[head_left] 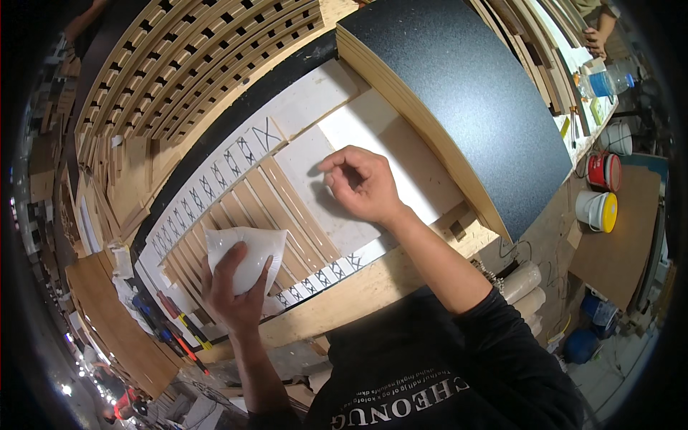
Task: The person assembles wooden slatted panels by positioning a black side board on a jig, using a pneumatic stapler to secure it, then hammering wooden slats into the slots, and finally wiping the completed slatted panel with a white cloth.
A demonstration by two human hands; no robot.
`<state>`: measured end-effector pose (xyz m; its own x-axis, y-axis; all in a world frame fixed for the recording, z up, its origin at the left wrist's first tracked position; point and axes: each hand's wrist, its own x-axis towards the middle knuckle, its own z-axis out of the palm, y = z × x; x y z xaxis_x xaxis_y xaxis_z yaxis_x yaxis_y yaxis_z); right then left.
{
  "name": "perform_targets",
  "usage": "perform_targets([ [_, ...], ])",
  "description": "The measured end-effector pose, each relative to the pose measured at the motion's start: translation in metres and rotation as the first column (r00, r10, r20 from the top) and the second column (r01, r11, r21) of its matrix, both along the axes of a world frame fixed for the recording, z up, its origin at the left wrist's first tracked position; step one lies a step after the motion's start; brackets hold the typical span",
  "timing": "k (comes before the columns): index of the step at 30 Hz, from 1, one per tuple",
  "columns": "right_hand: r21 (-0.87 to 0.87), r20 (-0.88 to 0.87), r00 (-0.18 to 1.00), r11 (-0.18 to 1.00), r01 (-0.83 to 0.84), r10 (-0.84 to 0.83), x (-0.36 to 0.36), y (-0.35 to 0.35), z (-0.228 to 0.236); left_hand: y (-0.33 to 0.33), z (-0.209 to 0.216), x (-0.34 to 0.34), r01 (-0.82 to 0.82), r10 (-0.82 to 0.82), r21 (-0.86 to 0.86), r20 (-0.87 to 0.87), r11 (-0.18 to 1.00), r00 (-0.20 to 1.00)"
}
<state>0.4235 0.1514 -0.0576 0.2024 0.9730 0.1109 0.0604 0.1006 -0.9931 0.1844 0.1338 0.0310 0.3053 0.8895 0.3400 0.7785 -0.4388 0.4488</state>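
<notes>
My left hand [234,283] is closed around a crumpled white cup-like pouch [251,249] with thin, pleated edges; its contents are hidden. Under the pouch lie several light brown wooden strips [247,195], side by side with narrow gaps. Wet-looking, shiny lines run along the strips nearest my right hand. My right hand [364,185] hovers over the white board [308,154], its fingers curled toward the thumb, and nothing shows between them. Pen-drawn crosses [208,188] run along the board beside both ends of the strips.
A curved, black-topped panel [459,86] stands at the right. Slotted wooden ribs [193,64] are stacked at the far left. Hand tools [168,326] lie by the left edge. Buckets [596,211] and a water bottle [605,82] are at the right, near another person's hand [595,41].
</notes>
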Motion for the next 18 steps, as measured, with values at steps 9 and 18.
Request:
perform_targets([
  [9, 0.035, 0.028, 1.000, 0.999, 0.008, -0.009, -0.002, 0.001, -0.004, 0.023, -0.004, 0.002, -0.021, 0.021, 0.006, 0.026, 1.000, 0.999],
  [18, 0.024, 0.011, 1.000, 1.000, 0.006, -0.006, 0.000, 0.001, -0.003, 0.049, -0.007, 0.007, -0.021, 0.019, 0.064, 0.030, 0.998, 0.999],
])
